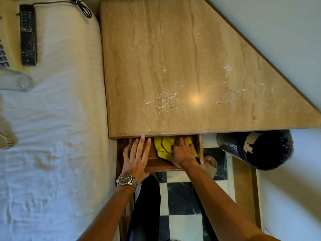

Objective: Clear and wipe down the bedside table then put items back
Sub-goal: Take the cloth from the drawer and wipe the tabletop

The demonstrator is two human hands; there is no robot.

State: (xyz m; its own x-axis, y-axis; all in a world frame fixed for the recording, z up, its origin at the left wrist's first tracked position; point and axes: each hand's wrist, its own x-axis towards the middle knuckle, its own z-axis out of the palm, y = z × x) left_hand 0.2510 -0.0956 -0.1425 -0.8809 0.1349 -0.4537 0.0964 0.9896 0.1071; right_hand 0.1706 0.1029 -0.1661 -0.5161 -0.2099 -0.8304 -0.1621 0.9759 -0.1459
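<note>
A tan stone tabletop (173, 58) fills the middle, bare but for white specks and a few pen strokes near its front. Its left edge runs tight along the bed (60, 119), its slanted right edge meets the wall (286, 32), and its near edge overhangs an open drawer (163, 166). In front, the checkered floor (180, 199) leaves a narrow strip between the bed and a wooden frame on the right. A black mesh bin (251, 148) sits just right of the drawer, under the tabletop's corner. Inside the drawer lies a yellow cloth (163, 145), bunched toward the right half. The right hand (184, 153) is on it, its fingers (186, 141) bent into the folds and grasping the cloth. The left hand (137, 157), with a watch (126, 178) at the wrist, lies over the drawer's left side just beside the cloth, fingers (141, 145) straight and spread, holding nothing, the tips touching the tabletop's near edge. On the bed, well apart, lie a remote (28, 34), a beige phone (7, 32), a glass (20, 82) on its side and a cable (83, 7).
</note>
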